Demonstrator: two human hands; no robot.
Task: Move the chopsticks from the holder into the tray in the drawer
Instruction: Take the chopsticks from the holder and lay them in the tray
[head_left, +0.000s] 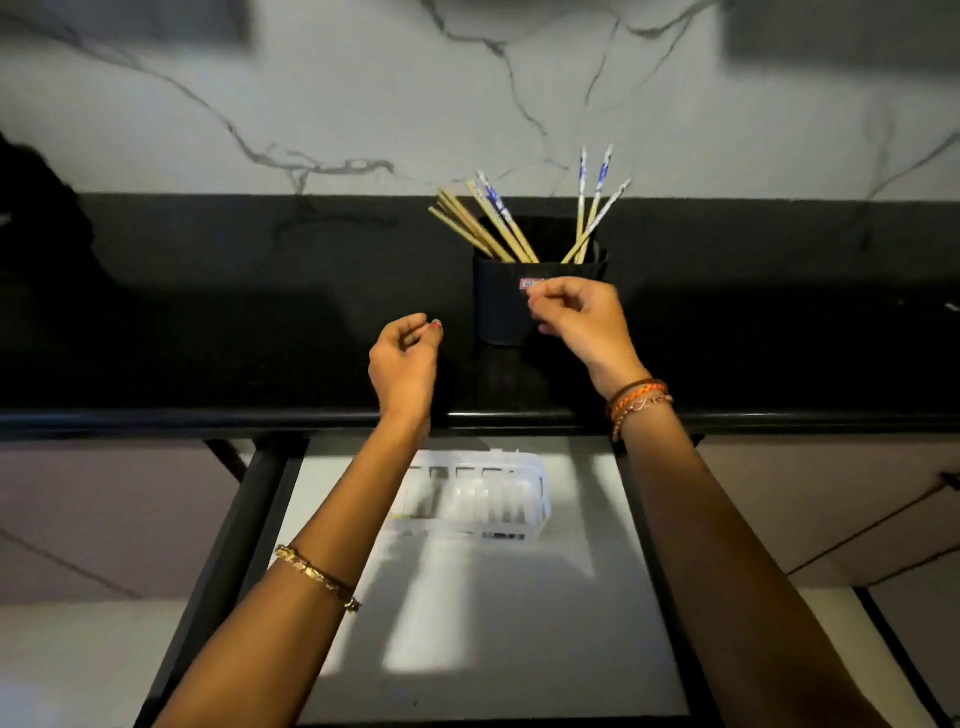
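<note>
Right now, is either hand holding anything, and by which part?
Nothing is held: left hand and right hand hang loosely curled before the holder; chopsticks untouched.

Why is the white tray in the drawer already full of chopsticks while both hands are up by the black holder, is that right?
Not quite. The head view shows the white tray holds no chopsticks; the chopsticks all stand in the black holder. Both hands, left hand and right hand, are near it.

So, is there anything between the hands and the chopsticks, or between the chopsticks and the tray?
Nothing visible. The chopsticks stick up out of the holder, bare above the right hand. The left hand is beside it. The tray lies uncovered in the open drawer below.
</note>
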